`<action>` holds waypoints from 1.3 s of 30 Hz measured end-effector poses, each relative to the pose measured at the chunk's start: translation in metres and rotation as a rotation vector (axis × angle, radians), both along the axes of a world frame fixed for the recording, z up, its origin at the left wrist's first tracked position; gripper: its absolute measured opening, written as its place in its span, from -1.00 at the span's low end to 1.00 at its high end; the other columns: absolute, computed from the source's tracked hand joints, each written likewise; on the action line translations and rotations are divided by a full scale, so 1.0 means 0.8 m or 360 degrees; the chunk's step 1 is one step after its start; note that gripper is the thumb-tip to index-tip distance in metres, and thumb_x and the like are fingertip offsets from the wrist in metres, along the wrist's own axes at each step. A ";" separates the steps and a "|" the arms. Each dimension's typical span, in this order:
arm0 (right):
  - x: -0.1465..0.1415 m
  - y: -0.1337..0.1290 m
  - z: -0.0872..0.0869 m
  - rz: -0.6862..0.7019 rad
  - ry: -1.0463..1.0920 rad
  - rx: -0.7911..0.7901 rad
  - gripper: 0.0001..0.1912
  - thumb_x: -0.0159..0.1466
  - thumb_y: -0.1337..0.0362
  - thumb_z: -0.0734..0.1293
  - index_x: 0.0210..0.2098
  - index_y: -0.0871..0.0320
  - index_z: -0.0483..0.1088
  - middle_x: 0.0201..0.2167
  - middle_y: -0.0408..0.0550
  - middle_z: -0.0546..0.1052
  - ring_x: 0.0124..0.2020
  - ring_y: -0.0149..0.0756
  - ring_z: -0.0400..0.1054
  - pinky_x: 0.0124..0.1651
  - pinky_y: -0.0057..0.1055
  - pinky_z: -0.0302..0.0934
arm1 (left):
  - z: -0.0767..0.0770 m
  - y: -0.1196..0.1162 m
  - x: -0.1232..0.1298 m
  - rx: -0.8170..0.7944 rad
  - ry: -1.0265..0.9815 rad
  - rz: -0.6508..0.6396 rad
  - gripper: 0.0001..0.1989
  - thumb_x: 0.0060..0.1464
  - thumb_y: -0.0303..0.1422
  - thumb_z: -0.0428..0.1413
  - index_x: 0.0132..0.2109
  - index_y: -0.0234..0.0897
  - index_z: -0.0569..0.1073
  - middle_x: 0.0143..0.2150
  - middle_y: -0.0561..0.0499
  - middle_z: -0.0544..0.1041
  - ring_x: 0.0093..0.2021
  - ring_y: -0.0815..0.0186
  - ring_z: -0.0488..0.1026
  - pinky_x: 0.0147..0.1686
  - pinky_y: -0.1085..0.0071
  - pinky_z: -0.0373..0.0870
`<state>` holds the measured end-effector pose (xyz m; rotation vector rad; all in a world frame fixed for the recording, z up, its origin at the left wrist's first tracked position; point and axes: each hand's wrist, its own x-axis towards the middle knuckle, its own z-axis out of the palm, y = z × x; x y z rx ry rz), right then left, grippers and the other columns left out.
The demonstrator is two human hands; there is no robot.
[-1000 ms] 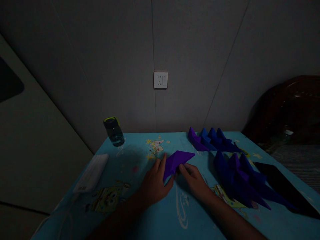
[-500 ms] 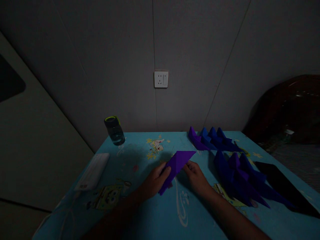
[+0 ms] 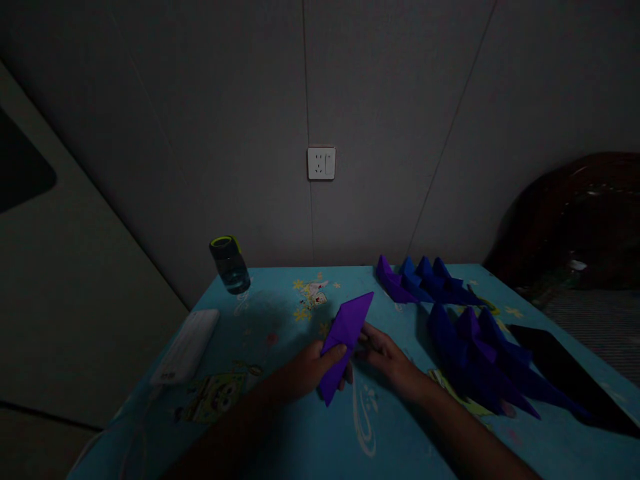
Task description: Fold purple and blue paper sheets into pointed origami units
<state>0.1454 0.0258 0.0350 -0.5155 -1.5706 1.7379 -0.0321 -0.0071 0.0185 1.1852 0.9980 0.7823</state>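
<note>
A folded purple paper boat (image 3: pixel 345 333), pressed narrow and tilted with one point up to the right, is held over the middle of the table. My left hand (image 3: pixel 317 367) is closed around its lower part, thumb across the front face and fingers behind. Just to the right is my right hand (image 3: pixel 387 360), its fingers apart and slightly curled. Its fingertips come close to the paper's right edge; whether they touch it I cannot tell.
Purple and blue folded paper boats (image 3: pixel 480 360) stand at the right, partly over a black flat object (image 3: pixel 575 380). More paper boats (image 3: pixel 425 280) line the back right. A water bottle (image 3: pixel 231 265) and a white power strip (image 3: pixel 186 348) are at the left on the patterned blue tablecloth (image 3: pixel 280 440).
The purple paper boat has turned more upright, its tip moving left and up. My right hand's fingers have loosened from its right side and spread apart.
</note>
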 end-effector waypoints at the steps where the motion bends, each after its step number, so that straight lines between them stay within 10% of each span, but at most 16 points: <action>1: 0.000 0.000 0.001 0.0053 0.0022 -0.0010 -0.59 0.21 -0.01 0.38 -0.07 0.12 0.40 -0.39 -0.07 0.55 -0.40 -0.24 0.45 -0.29 -0.32 0.34 | 0.003 0.000 0.001 0.0020 0.0008 0.0028 -0.50 0.16 0.04 0.02 -0.37 -0.36 0.51 -0.50 -0.03 0.52 -0.56 0.41 0.38 -0.56 0.53 0.29; 11: -0.013 0.004 -0.020 0.0005 0.0152 -0.0181 -0.53 0.27 -0.10 0.28 -0.21 0.23 0.39 -0.64 -0.19 0.43 -0.73 -0.37 0.31 -0.66 -0.47 0.17 | -0.004 -0.002 0.012 0.0077 -0.0002 -0.0080 -0.49 0.17 0.03 0.00 -0.33 -0.37 0.50 -0.45 -0.08 0.55 -0.51 0.33 0.49 -0.51 0.46 0.37; 26: -0.013 0.013 -0.027 -0.0489 0.0160 -0.0144 -0.61 0.25 -0.06 0.34 -0.34 0.19 0.38 -0.56 -0.16 0.48 -0.68 -0.49 0.24 -0.61 -0.54 0.20 | -0.003 -0.004 0.016 0.0056 -0.0160 -0.0052 -0.48 0.19 0.04 -0.03 -0.23 -0.39 0.50 -0.54 -0.04 0.54 -0.57 0.36 0.47 -0.52 0.48 0.31; 34: -0.016 0.006 -0.028 -0.0414 0.0037 -0.0193 -0.50 0.23 -0.18 0.29 -0.34 0.19 0.37 -0.69 -0.27 0.34 -0.79 -0.52 0.08 -0.74 -0.56 -0.04 | -0.004 -0.006 0.028 -0.0068 -0.0234 0.0031 -0.41 0.02 0.16 0.06 -0.25 -0.38 0.47 -0.49 -0.07 0.56 -0.52 0.25 0.53 -0.40 0.32 0.46; 39: -0.003 0.014 -0.025 -0.0466 -0.0061 -0.0099 -0.53 0.21 -0.15 0.33 -0.42 0.19 0.38 -0.62 -0.21 0.38 -0.61 -0.43 0.23 -0.50 -0.47 0.18 | -0.009 -0.005 0.010 0.0443 0.0296 0.0246 -0.51 0.15 0.05 0.00 -0.44 -0.29 0.41 -0.53 0.01 0.48 -0.43 0.28 0.46 -0.35 0.39 0.37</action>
